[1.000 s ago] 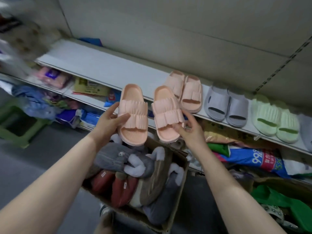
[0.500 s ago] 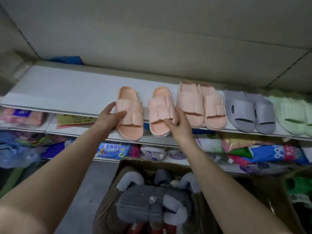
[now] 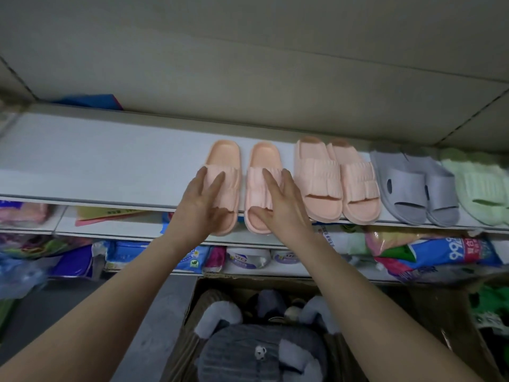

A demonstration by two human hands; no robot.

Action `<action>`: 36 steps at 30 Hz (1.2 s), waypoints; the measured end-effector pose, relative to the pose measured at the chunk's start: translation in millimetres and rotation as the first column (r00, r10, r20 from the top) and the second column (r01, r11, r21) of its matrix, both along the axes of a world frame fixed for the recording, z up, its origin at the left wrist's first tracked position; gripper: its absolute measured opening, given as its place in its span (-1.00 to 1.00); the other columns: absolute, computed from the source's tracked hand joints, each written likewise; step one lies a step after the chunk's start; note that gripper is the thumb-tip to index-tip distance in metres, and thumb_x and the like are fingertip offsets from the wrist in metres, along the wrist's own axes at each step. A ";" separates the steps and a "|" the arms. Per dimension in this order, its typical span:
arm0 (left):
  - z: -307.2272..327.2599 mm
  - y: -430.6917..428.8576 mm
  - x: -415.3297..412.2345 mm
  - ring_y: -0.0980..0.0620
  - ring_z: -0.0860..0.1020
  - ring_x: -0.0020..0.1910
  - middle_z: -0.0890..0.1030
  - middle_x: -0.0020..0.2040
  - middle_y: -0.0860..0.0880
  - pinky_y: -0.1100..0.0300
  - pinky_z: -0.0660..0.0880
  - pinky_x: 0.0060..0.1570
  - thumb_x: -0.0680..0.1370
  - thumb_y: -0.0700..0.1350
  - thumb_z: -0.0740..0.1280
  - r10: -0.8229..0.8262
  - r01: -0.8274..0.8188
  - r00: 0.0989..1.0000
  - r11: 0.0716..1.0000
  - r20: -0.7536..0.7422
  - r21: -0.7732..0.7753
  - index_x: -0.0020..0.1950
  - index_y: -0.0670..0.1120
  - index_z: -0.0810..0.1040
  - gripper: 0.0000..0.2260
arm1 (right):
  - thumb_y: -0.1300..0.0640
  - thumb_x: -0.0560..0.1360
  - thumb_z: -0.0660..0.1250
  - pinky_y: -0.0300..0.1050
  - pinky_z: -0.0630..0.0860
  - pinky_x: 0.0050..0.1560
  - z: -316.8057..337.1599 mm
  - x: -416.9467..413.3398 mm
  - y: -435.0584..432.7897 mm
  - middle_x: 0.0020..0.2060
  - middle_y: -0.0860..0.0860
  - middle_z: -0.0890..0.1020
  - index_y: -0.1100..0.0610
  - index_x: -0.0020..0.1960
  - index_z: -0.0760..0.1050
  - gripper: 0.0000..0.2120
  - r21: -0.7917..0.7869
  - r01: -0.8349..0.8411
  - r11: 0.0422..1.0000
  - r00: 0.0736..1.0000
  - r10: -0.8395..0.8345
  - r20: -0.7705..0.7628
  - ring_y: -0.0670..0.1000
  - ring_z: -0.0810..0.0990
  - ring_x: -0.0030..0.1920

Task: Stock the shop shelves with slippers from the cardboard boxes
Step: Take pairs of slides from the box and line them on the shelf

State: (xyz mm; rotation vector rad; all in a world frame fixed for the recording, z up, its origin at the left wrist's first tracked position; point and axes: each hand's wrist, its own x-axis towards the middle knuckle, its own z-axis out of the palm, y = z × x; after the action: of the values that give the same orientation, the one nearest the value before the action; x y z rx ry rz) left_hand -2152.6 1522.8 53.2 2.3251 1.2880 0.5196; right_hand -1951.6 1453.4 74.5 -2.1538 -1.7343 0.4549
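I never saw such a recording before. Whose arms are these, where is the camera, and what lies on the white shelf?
No machine here: a person wears one camera on the head, looking forward and down, so the arms are their own. The left hand and right hand lie flat, fingers straight, each on one slipper of a peach pair standing on the white shelf, toes over its front edge. Nothing is lifted. To the right stand a second peach pair, a grey pair and a green pair. Below, a cardboard box holds grey fluffy slippers.

peach slipper pair (image 3: 223, 157) | side by side, upright — toes overhanging shelf (image 3: 110, 172)
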 end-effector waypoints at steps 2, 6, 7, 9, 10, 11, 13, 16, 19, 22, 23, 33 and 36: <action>-3.7 6.6 2.0 -0.36 0.34 0.35 0.17 0.49 -0.33 -0.11 0.36 0.30 0.44 -0.14 0.47 -0.002 0.003 1.000 0.999 -0.016 0.035 0.49 -0.08 0.29 -0.34 | -0.11 0.52 0.37 0.02 0.10 0.48 2.7 3.9 8.4 0.56 0.21 -0.04 -0.04 0.59 0.02 -0.22 -0.030 -0.024 0.999 0.999 0.025 0.034 0.24 0.08 0.52; 1.7 22.4 18.2 -0.30 0.30 0.38 0.14 0.51 -0.28 -0.05 0.31 0.33 0.47 -0.06 0.43 0.038 -0.038 0.999 0.999 -0.021 0.027 0.50 -0.05 0.27 -0.36 | -0.10 0.53 0.36 0.01 0.15 0.47 4.3 11.3 25.3 0.56 0.18 -0.04 -0.03 0.59 0.02 -0.22 -0.046 -0.046 0.998 0.997 0.049 0.067 0.22 0.11 0.51; 2.7 26.2 22.7 -0.29 0.29 0.40 0.13 0.52 -0.27 -0.04 0.28 0.35 0.49 -0.04 0.41 0.045 -0.044 0.998 0.999 -0.033 0.021 0.51 -0.04 0.25 -0.37 | -0.10 0.53 0.36 0.02 0.15 0.47 3.9 12.8 28.8 0.56 0.19 -0.04 -0.02 0.59 0.02 -0.22 -0.042 -0.052 0.998 0.996 0.055 0.073 0.22 0.11 0.51; 4.5 32.1 29.1 -0.27 0.27 0.41 0.11 0.53 -0.24 -0.04 0.26 0.37 0.51 0.00 0.38 0.055 -0.053 0.996 0.998 -0.065 0.027 0.52 -0.02 0.22 -0.37 | -0.10 0.53 0.35 0.02 0.15 0.47 3.4 15.5 35.0 0.56 0.20 -0.05 0.00 0.60 0.01 -0.22 -0.037 -0.059 0.998 0.994 0.062 0.086 0.23 0.10 0.52; 5.3 34.2 31.3 -0.27 0.27 0.41 0.10 0.54 -0.23 -0.04 0.26 0.36 0.51 0.01 0.37 0.061 -0.058 0.995 0.998 -0.079 0.031 0.53 -0.01 0.21 -0.37 | -0.10 0.54 0.35 0.03 0.14 0.47 3.4 16.6 37.3 0.56 0.21 -0.05 0.01 0.60 0.00 -0.22 -0.037 -0.060 0.998 0.994 0.063 0.088 0.23 0.09 0.52; 6.2 35.5 32.7 -0.27 0.27 0.40 0.10 0.54 -0.23 -0.05 0.27 0.36 0.51 0.03 0.37 0.066 -0.064 0.994 0.998 -0.090 0.029 0.53 0.01 0.20 -0.37 | -0.10 0.54 0.34 0.03 0.14 0.47 3.5 17.3 39.1 0.56 0.22 -0.04 0.02 0.60 0.00 -0.23 -0.036 -0.063 0.997 0.993 0.066 0.093 0.23 0.09 0.52; 8.4 36.8 34.0 -0.26 0.26 0.41 0.09 0.54 -0.21 -0.04 0.27 0.36 0.52 0.04 0.36 0.073 -0.071 0.992 0.997 -0.106 0.020 0.53 0.02 0.19 -0.37 | -0.10 0.54 0.34 0.04 0.15 0.46 3.9 17.7 40.4 0.55 0.24 -0.03 0.03 0.60 0.00 -0.22 -0.037 -0.069 0.997 0.991 0.073 0.114 0.24 0.11 0.51; 11.0 35.9 32.2 -0.25 0.25 0.41 0.11 0.54 -0.21 -0.05 0.26 0.37 0.53 0.06 0.33 0.060 -0.057 0.987 0.998 -0.152 0.028 0.53 0.01 0.20 -0.40 | -0.11 0.55 0.32 0.06 0.19 0.44 5.4 18.4 39.3 0.54 0.25 0.02 0.04 0.60 0.01 -0.24 -0.045 -0.082 0.996 0.985 0.088 0.152 0.26 0.16 0.48; 15.9 32.3 27.4 -0.27 0.26 0.40 0.21 0.49 -0.25 -0.08 0.26 0.38 0.54 0.02 0.33 0.030 -0.017 0.983 0.997 -0.184 0.072 0.48 -0.05 0.30 -0.47 | -0.11 0.60 0.23 0.05 0.22 0.45 11.9 20.5 33.1 0.54 0.23 0.05 0.06 0.59 0.01 -0.31 -0.078 -0.106 0.991 0.971 0.120 0.205 0.23 0.15 0.49; 27.9 20.8 24.4 -0.28 0.34 0.34 0.39 0.39 -0.25 -0.08 0.31 0.35 0.53 -0.06 0.34 -0.026 0.061 0.976 0.986 -0.215 0.154 0.40 -0.14 0.41 -0.55 | -0.06 0.63 0.17 0.06 0.28 0.40 24.1 23.8 15.7 0.51 0.21 0.18 0.13 0.57 0.09 -0.40 -0.065 -0.135 0.989 0.953 0.148 0.266 0.21 0.22 0.46; 33.0 14.3 23.9 -0.26 0.38 0.31 0.44 0.35 -0.24 -0.06 0.34 0.32 0.52 -0.09 0.36 -0.049 0.090 0.973 0.981 -0.226 0.173 0.38 -0.15 0.44 -0.56 | -0.04 0.64 0.17 0.06 0.31 0.37 28.0 25.0 6.6 0.48 0.21 0.25 0.15 0.56 0.14 -0.43 -0.055 -0.146 0.988 0.943 0.155 0.294 0.21 0.27 0.43; 77.6 -99.7 50.0 -0.21 0.56 -0.07 0.63 0.00 -0.16 0.01 0.52 -0.07 0.43 -0.15 0.43 -0.293 0.389 0.901 0.873 -0.321 0.294 0.17 -0.15 0.59 -0.68 | -0.01 0.55 0.17 0.04 0.53 -0.02 56.6 67.0 -139.6 0.07 0.20 0.61 0.24 0.25 0.54 -0.58 0.013 -0.174 0.985 0.896 0.153 0.416 0.24 0.59 0.04; 82.0 -154.3 75.8 -0.22 0.57 -0.08 0.63 0.01 -0.15 -0.02 0.54 -0.10 0.45 -0.12 0.40 -0.343 0.441 0.881 0.846 -0.326 0.302 0.15 -0.15 0.60 -0.71 | -0.03 0.54 0.14 0.07 0.55 -0.03 65.0 94.6 -203.9 0.03 0.18 0.60 0.23 0.24 0.53 -0.56 0.042 -0.154 0.987 0.887 0.119 0.446 0.23 0.58 0.03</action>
State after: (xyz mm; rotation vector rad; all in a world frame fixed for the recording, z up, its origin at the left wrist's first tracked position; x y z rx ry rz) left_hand -2076.8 1368.6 135.2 2.9614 0.8114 0.3438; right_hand -1857.0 1249.5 139.5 -2.2092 -2.1099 -0.0858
